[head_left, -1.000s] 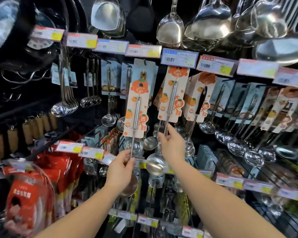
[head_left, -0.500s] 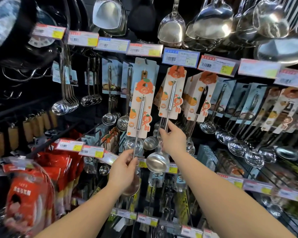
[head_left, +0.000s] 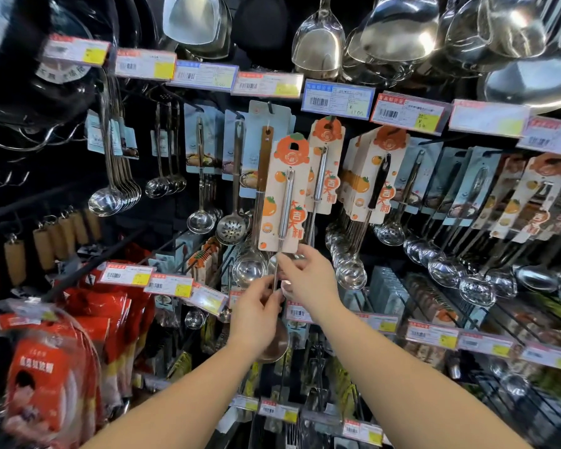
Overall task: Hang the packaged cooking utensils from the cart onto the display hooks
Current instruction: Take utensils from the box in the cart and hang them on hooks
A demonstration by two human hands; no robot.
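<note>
A steel ladle on an orange-and-cream card (head_left: 285,196) is held up in front of the display, its hang hole just below and left of a hook. My left hand (head_left: 256,314) grips the ladle's thin handle below the card; its bowl (head_left: 277,346) sits behind my wrist. My right hand (head_left: 308,280) pinches the card's bottom edge and the handle. Right behind it, a second identical carded ladle (head_left: 326,163) hangs on the hook. More of these carded ladles (head_left: 373,176) hang to the right.
Price tags (head_left: 337,98) line the rail above. Blue-carded ladles and a slotted skimmer (head_left: 232,226) hang to the left, bare ladles (head_left: 110,199) further left. Large steel scoops (head_left: 319,43) hang overhead. Red packaged goods (head_left: 62,367) crowd the lower left. More hooks and tags run below.
Both hands carried the carded ladle rightwards, up against the ladle on the hook. My right hand let go of that hanging ladle's handle and now pinches the held card's bottom.
</note>
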